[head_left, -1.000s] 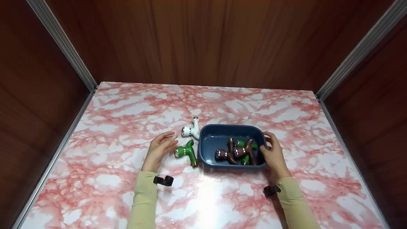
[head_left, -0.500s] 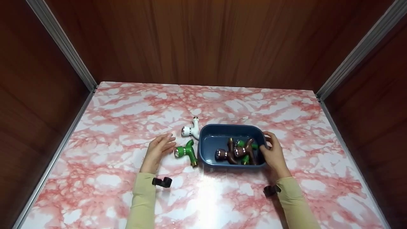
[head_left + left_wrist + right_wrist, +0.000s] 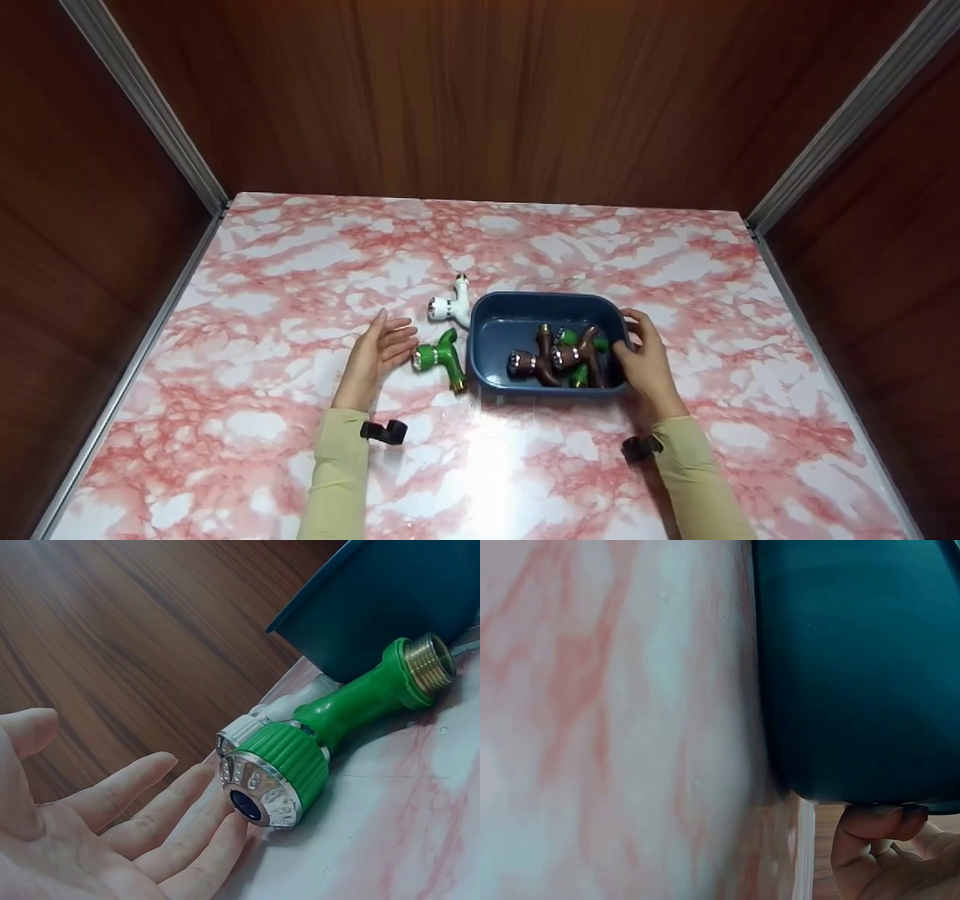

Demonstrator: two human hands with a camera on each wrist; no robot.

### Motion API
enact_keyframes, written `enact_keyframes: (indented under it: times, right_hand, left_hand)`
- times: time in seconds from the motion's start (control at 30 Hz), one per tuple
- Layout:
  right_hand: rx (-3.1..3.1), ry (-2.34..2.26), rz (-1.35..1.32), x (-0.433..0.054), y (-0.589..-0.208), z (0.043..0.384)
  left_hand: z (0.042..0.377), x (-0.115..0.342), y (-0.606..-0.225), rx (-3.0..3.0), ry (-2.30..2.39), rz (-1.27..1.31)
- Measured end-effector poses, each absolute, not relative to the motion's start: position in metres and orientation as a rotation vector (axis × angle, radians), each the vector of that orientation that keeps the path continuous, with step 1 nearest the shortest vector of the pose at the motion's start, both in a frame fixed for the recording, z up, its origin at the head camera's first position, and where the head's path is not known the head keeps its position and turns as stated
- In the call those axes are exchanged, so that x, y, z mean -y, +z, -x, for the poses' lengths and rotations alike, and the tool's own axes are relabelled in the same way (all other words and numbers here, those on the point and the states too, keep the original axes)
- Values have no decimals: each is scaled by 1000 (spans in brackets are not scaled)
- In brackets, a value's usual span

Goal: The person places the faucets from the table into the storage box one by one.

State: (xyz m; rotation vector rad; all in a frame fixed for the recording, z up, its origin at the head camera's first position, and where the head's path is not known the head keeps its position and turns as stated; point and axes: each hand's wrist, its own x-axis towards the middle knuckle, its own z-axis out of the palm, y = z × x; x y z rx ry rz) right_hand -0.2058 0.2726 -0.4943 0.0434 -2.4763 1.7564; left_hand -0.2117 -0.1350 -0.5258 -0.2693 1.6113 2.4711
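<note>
A blue plastic basin (image 3: 495, 352) stands on the table with brown faucets (image 3: 525, 364) and green faucet parts (image 3: 580, 376) lying in its right half. My right hand (image 3: 646, 364) grips the basin's right wall, thumb over the rim and fingers outside. Left of the basin lie a green faucet (image 3: 448, 356) with a brass threaded end and, behind it, a white faucet (image 3: 452, 306). My left hand (image 3: 371, 356) is beside the green faucet's knob with its palm turned up and fingers extended. In the left wrist view, the fingertips reach the knob (image 3: 274, 776); whether they press it I cannot tell.
The table (image 3: 300, 262) has a red and white marbled top. Dark wood panels (image 3: 480, 97) enclose it at the back and both sides, with metal strips (image 3: 840, 120) at the corners. A black wrist strap (image 3: 385, 432) sits on the left sleeve.
My left hand has turned its palm upward and spread its fingers and thumb beside the green faucet. The right hand, the basin and the faucets stay where they were.
</note>
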Motion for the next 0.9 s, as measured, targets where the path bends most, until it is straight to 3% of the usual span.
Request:
enact_keyframes:
  times: [0.3, 0.9]
  right_hand:
    - [2478, 1774, -59, -274, -495, 207]
    - [2486, 1761, -42, -273, -493, 206]
  left_hand:
    - [219, 140, -546, -1653, 2400, 209]
    - [212, 130, -535, -1747, 2379, 228]
